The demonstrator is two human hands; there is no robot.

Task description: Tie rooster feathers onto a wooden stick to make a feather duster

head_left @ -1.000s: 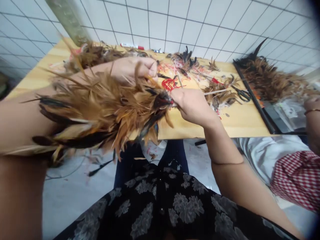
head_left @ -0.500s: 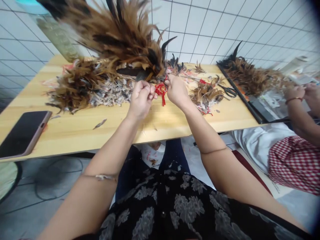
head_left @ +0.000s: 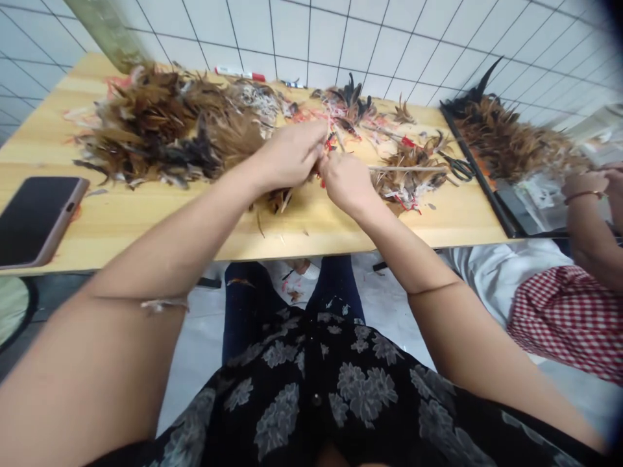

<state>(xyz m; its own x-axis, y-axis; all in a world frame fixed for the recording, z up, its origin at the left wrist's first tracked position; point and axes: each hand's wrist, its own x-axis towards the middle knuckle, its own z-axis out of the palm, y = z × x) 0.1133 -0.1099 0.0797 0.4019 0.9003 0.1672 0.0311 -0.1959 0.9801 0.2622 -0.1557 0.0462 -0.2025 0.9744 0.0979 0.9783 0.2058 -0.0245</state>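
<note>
My left hand (head_left: 298, 154) and my right hand (head_left: 346, 176) meet above the table, both closed, knuckles almost touching. Bits of red string (head_left: 330, 141) poke out where the fingers come together, and the left fingertips pinch there. A thin pale stick (head_left: 406, 168) runs out to the right from behind my right hand, which is closed on this feather duster at its neck. Brown feathers (head_left: 236, 139) spread left, partly behind my left hand and forearm; where the duster ends and the pile (head_left: 156, 123) begins is unclear. My fingers hide the binding itself.
A phone (head_left: 39, 220) lies at the table's left. Along the tiled wall rest a red-capped marker (head_left: 239, 73) and dark feathers (head_left: 351, 97). Scissors (head_left: 457, 167) and a feather bunch (head_left: 413, 168) lie right, before a black-edged tray (head_left: 479, 172). Another person's hands (head_left: 586, 185) are beyond.
The big raised feather bunch has dropped from the upper left, and the stick now shows on the right. My left hand has turned over and come against my right hand. My view has shifted.
</note>
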